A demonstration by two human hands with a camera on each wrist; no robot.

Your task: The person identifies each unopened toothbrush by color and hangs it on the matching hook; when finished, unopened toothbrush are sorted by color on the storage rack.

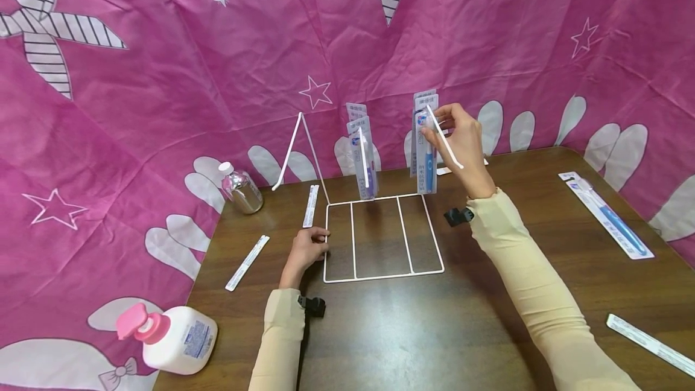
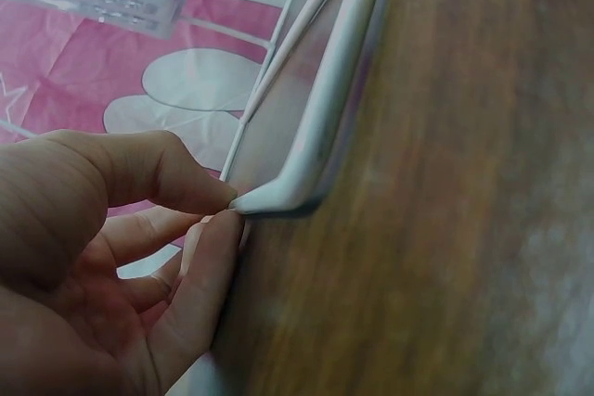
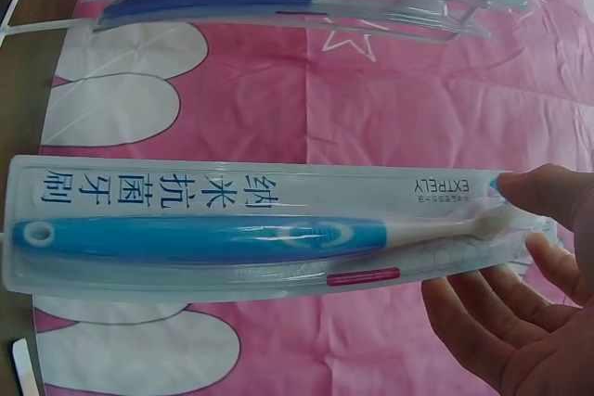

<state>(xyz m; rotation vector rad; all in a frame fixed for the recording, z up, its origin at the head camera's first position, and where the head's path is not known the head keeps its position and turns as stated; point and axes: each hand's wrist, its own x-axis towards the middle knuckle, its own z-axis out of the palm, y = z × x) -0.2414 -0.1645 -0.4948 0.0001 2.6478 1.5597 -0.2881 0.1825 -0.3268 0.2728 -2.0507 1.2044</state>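
Observation:
My right hand (image 1: 461,134) pinches the top of a packaged blue toothbrush (image 1: 428,168), which hangs upright at the right hook of a white wire rack (image 1: 353,240). In the right wrist view, thumb and fingers hold the brush-head end of this clear pack (image 3: 213,240). Another pack hangs just behind it. Packaged purple toothbrushes (image 1: 359,177) hang on the middle hook, while the left hook (image 1: 288,149) carries nothing. Low on the rack's left side is my left hand (image 1: 306,249). Its thumb and finger pinch the white wire (image 2: 278,194) at a bend, seen in the left wrist view.
A packaged blue toothbrush (image 1: 608,216) lies at the right of the wooden table. Narrow white packs (image 1: 247,263) lie left of the rack and at the front right. A silver bottle (image 1: 247,195) and a pink-topped pump bottle (image 1: 181,343) stand at left. Pink cloth (image 1: 228,65) hangs behind.

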